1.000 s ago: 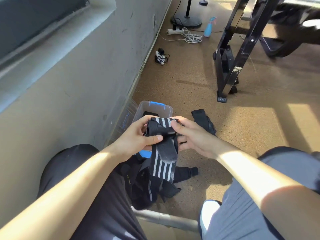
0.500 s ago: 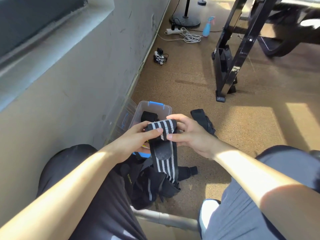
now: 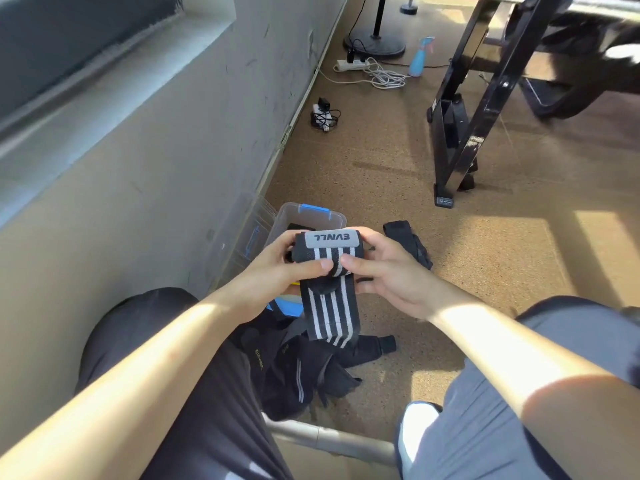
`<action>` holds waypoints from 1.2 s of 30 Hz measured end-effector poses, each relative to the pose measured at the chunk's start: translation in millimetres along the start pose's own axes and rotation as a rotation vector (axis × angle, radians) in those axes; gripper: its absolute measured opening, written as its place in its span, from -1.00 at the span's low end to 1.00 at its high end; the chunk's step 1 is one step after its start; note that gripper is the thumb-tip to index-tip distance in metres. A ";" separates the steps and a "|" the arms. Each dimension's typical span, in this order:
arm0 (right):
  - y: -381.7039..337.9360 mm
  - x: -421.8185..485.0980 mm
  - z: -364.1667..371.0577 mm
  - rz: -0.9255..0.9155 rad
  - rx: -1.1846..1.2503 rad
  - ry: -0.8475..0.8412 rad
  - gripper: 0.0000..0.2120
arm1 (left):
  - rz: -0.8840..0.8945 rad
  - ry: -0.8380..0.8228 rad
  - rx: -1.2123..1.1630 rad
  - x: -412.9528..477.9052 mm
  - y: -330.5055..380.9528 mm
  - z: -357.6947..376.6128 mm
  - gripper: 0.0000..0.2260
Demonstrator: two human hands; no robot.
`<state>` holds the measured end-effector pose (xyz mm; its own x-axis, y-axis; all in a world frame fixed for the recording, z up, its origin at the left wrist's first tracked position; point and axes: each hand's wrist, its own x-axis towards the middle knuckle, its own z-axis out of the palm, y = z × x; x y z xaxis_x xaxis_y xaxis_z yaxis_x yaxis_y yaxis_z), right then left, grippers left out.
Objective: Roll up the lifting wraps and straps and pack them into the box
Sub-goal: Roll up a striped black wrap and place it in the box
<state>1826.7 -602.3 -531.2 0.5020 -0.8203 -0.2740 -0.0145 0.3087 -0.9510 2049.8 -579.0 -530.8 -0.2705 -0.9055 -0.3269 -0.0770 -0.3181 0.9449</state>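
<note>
Holding what, exactly, those two hands?

A black wrap with white stripes (image 3: 329, 258), partly rolled. The roll sits crosswise between the left hand (image 3: 277, 268) and the right hand (image 3: 388, 271), both curled round it with the thumbs pressed on its near face, tips almost meeting.

And the rest of it?

A loose tail (image 3: 332, 317) hangs down from the roll towards the person's lap. On top of the roll lies a grey tab (image 3: 327, 239) with lettering (upside down from here, it reads EVNLL).

Where is the box?

The box (image 3: 311, 216) is on the floor just beyond the hands, close to the wall (image 3: 156, 150). It is clear plastic with a blue latch, and something dark lies inside; I cannot tell what. The wrap is held up in front of it, not in it.

Anything else waiting?

A heap of black straps (image 3: 304, 368) lies between the knees, under the hanging tail. One more black strap (image 3: 408, 240) lies on the speckled floor (image 3: 381, 161), just right of the box and partly behind the right hand.

Further out?

A clear lid (image 3: 242, 233) leans on the wall beside the box. Well beyond it are a black metal frame (image 3: 460, 133), a white power strip (image 3: 351, 65) with coiled cable, and a blue spray bottle (image 3: 419, 57).
</note>
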 end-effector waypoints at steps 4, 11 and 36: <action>4.7 2.5 -2.5 -0.052 -0.033 0.053 -0.50 | -0.135 -0.074 0.026 -0.7 2.4 0.6 -0.54; 12.7 2.5 0.2 -0.201 -0.363 0.133 -0.44 | -0.079 0.002 -0.070 -0.1 0.6 1.3 -0.68; 6.4 3.1 -3.3 -0.080 -0.120 0.039 -0.43 | -0.102 -0.057 -0.074 0.9 1.6 4.1 -0.64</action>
<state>1825.4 -604.4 -538.6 0.4718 -0.8589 -0.1994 -0.0801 0.1835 -0.9798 2045.5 -579.1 -529.6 -0.3187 -0.8506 -0.4181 -0.0362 -0.4299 0.9022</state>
